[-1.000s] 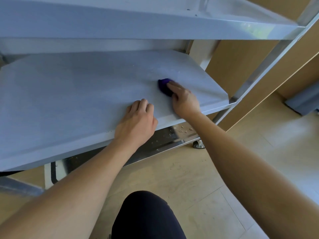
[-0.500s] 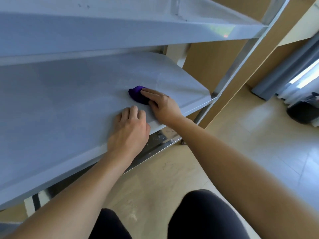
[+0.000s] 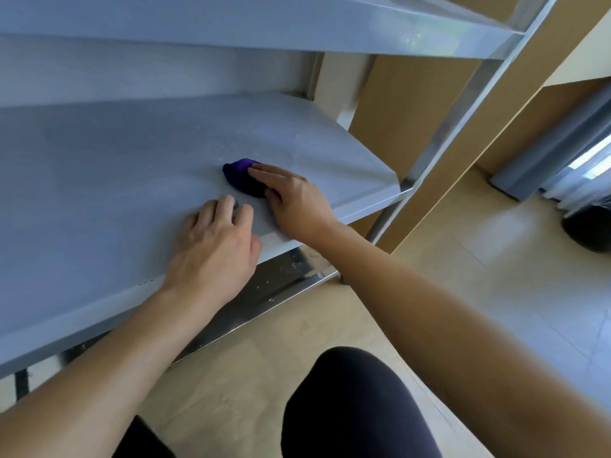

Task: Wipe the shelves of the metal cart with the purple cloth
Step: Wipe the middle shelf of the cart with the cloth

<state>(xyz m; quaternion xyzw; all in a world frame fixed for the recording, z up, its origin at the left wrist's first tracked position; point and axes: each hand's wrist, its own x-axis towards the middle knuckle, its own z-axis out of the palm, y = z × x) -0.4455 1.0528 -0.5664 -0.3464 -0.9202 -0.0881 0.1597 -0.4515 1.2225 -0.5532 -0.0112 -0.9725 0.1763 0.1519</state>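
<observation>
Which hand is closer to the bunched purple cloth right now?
Right. The right hand lies on the bunched purple cloth, fingers straight; the left hand rests on the grey metal shelf nearby, clear of the cloth.

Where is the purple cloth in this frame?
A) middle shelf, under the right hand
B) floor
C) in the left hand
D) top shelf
A: the right hand presses the purple cloth onto the middle shelf; the left hand rests flat beside it, holding nothing.
</observation>
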